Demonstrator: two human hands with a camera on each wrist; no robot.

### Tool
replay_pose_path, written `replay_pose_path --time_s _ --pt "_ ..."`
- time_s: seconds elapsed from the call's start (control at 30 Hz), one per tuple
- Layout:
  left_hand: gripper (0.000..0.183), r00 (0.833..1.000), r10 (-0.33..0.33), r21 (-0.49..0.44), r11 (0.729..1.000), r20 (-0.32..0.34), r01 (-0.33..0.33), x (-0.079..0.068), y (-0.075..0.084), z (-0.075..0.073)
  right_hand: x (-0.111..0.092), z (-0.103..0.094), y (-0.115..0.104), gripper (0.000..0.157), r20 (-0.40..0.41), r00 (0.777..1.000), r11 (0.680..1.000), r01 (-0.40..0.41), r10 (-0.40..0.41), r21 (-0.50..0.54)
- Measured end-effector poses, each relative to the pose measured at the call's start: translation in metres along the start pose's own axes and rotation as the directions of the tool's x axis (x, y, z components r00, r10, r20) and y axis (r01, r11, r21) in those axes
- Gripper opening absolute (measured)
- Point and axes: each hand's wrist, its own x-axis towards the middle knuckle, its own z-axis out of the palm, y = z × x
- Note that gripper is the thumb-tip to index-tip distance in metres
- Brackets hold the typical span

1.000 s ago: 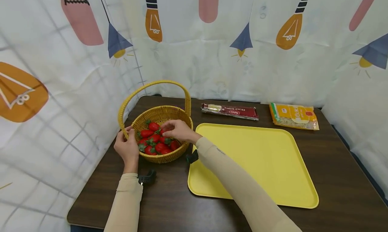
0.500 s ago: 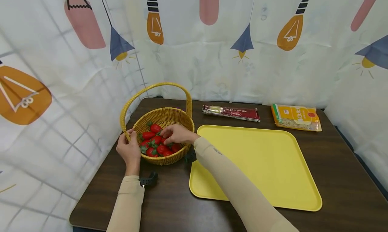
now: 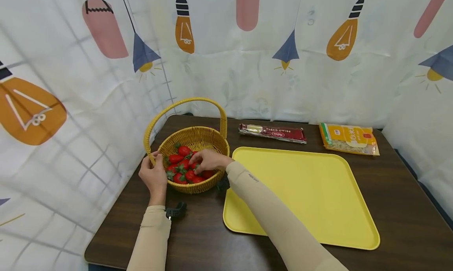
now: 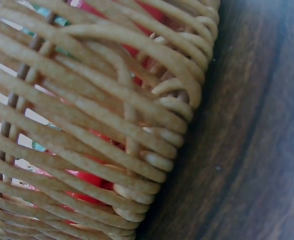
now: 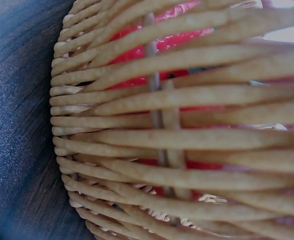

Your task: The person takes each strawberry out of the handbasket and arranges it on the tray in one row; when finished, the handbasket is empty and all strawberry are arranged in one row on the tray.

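A yellow woven basket (image 3: 192, 189) with a tall arched handle stands at the left of the table, holding several red strawberries (image 3: 179, 178) with green leaves. My left hand (image 3: 154, 177) grips the basket's rim at the left foot of the handle. Inside the basket, my right hand (image 3: 211, 161) has its thumb and fingers bent down around a strawberry (image 3: 194, 166), partly hidden by them. In the left wrist view the woven wall (image 4: 87, 110) fills most of the picture, red fruit showing through its gaps. The right wrist view likewise shows the basket's side (image 5: 186, 140) close up.
A yellow tray (image 3: 301, 196) lies right of the basket, partly under my right sleeve. Behind it are a dark red packet (image 3: 272, 133) and an orange-and-clear food bag (image 3: 349, 139). A patterned curtain (image 3: 247, 74) borders the table at the back and sides.
My right hand has shifted slightly lower among the strawberries, its fingers dipping further in. The left hand stays at the basket's rim. The whole head view has drifted a little.
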Motion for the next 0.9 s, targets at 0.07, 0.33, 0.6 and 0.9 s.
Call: replay_pose_path --time_s 0.07,0.33,0.6,0.9 --pt "0.027 1.000 0.000 0.004 1.000 -0.002 0.000 0.000 0.001 0.001 -0.001 0.000 0.000 0.033 -0.017 1.000 1.000 0.018 -0.018 -0.008" --pt "0.028 1.000 -0.001 0.004 1.000 0.000 0.001 -0.001 0.001 0.001 -0.006 0.000 -0.001 0.029 -0.158 0.981 0.993 0.113 -0.114 -0.021" --pt "0.029 1.000 -0.023 0.014 1.000 0.015 0.023 -0.001 -0.002 0.000 -0.029 0.002 0.002 0.033 -0.304 0.932 0.957 0.251 -0.198 0.146" --pt "0.019 1.000 -0.020 0.029 0.999 0.022 0.019 -0.010 0.033 0.000 -0.072 0.000 0.002 0.032 -0.426 0.878 0.884 0.362 -0.217 0.296"
